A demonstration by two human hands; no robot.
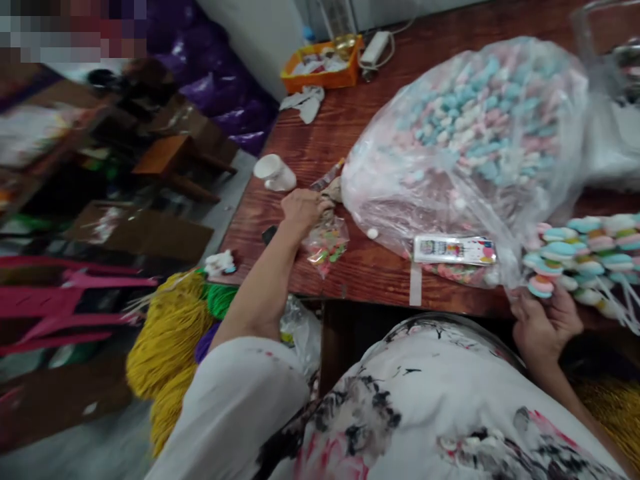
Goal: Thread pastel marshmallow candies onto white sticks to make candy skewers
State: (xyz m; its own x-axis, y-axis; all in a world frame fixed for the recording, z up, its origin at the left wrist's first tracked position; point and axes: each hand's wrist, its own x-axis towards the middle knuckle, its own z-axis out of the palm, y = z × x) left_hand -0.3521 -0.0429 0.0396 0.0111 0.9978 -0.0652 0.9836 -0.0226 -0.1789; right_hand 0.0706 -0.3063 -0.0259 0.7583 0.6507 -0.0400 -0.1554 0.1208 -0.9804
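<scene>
My left hand [304,210] is closed at a brownish cloth-like bundle [330,198], just above a small clear bag of red and green pieces [327,247]. My right hand [545,323] is closed at the table's front edge, on the gathered plastic of the big clear bag [470,133]. That bag is full of pink, blue and white pieces. Beside my right hand lie strings of pastel discs [595,247]. A silver printed packet [454,250] rests in front of the big bag, and a small white piece [373,233] lies to its left.
A white cup [275,173] stands near the left edge of the wooden table [320,140]. Farther back are an orange tray [323,67] and a white adapter [375,50]. Yellow yarn [170,333] hangs below the left edge, near a pink plastic frame [75,293].
</scene>
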